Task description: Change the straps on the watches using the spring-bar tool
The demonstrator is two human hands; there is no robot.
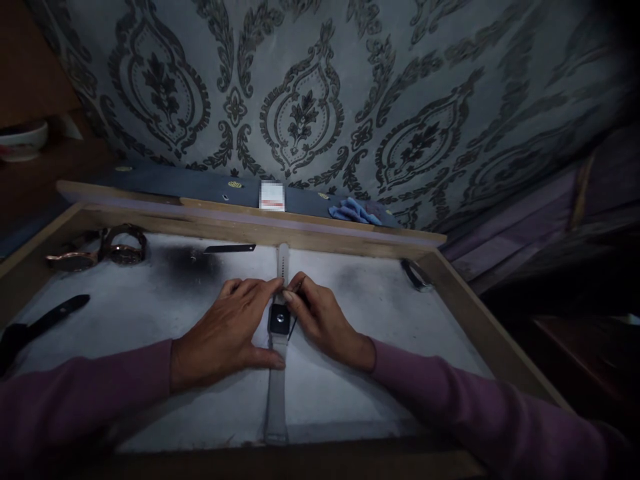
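Purple sleeves (435,387), watch (280,320) between left hand (223,333), spread along strap (277,407), and right hand (327,323), pinching thin tool (293,328)

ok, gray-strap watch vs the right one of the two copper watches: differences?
Face: the gray-strap watch is squarish; the copper watch looks round.
Strap: the gray-strap watch's lies stretched out; the copper watch's is looped.
Contact: the left hand touches the gray-strap watch, none the copper watch.
Both rest on the white surface.

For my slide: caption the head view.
Left hand and right hand at a grey-strapped watch on a white surface.
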